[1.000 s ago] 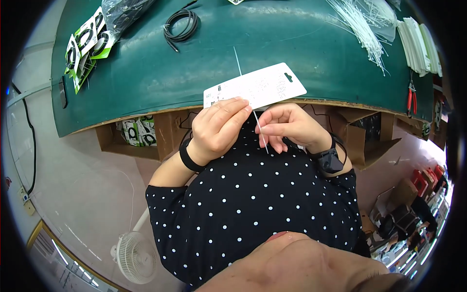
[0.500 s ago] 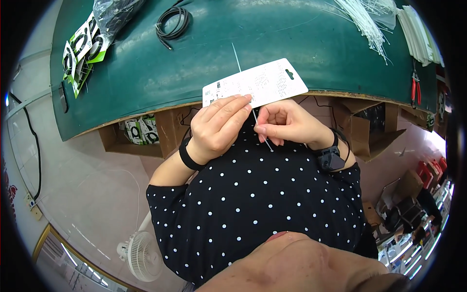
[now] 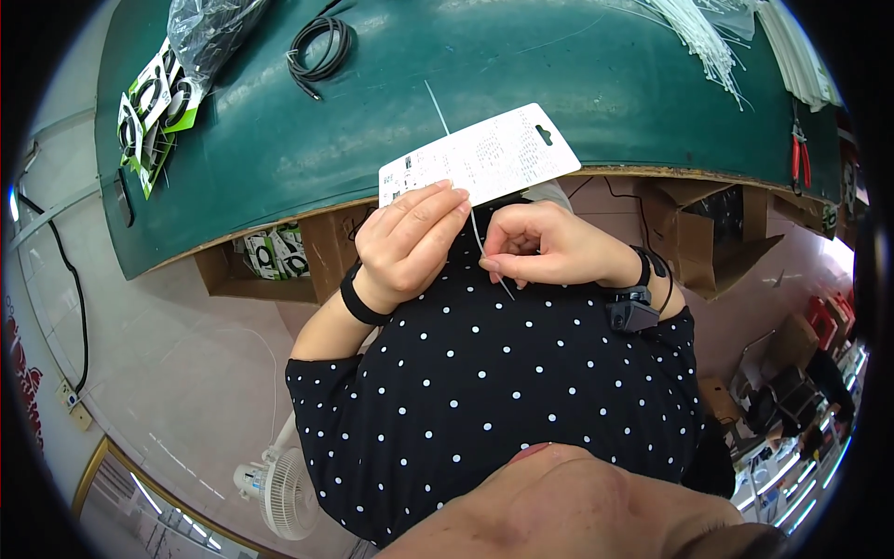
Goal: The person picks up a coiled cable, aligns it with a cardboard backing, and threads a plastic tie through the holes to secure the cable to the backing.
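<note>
A white packaging card (image 3: 507,154) with a hang hole at its right end is tilted at the green table's near edge. My left hand (image 3: 410,238) closes on its lower left edge, fingers lying across the printed face. A thin white cable tie (image 3: 438,109) sticks out beyond the card's far edge; another stretch of it comes out below the near edge. Pinched on that lower stretch, between thumb and index finger, is my right hand (image 3: 535,244). What lies behind the card is hidden.
Packaged cables (image 3: 154,107) and a grey plastic bag (image 3: 209,37) lie at the far left, near a coiled black cable (image 3: 319,51). White cable ties (image 3: 698,42), a stack of cards (image 3: 792,56) and red-handled pliers (image 3: 801,158) occupy the right. Cardboard boxes (image 3: 321,256) stand below.
Both hands and the card have shifted slightly left. My right hand has slid a little lower, and the cable tie's near part now bends more.
</note>
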Demonstrator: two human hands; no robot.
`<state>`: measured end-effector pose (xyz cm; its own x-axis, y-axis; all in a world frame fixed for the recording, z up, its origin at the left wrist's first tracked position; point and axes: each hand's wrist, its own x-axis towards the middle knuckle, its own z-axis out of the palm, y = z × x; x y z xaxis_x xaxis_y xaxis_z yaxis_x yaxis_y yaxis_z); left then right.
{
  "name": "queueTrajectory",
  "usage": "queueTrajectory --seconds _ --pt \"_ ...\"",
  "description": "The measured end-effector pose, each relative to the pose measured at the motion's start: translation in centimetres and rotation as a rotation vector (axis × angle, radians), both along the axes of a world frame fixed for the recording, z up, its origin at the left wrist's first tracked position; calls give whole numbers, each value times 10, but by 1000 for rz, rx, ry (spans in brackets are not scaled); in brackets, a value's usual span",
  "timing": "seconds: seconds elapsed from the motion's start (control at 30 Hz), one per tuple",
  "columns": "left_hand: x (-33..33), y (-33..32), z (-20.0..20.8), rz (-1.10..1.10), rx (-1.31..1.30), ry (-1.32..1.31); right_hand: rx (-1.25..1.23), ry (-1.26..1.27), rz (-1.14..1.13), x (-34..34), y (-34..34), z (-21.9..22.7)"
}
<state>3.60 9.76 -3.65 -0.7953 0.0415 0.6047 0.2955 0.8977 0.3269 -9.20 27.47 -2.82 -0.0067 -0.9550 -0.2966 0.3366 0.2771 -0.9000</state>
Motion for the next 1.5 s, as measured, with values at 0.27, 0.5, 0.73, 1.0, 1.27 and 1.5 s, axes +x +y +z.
queueTrajectory --seconds 0.27,0.5,0.73,1.0,1.27,1.5 --pt "-1 -1 1 -13 -17 -20 7 9 -28 0 1 1" --pt "0 0 2 3 -23 -38 -32 113 -3 -2 0 1" --pt "-1 1 0 8 -10 -34 -45 169 -12 -4 -1 2" --pt "-3 0 1 13 -4 -48 -103 246 -1 -8 -1 2" --pt "-16 -8 20 36 152 -57 -187 338 -110 -21 -2 6" --pt "-37 -23 41 187 1421 -726 -313 620 -299 -49 -24 26"
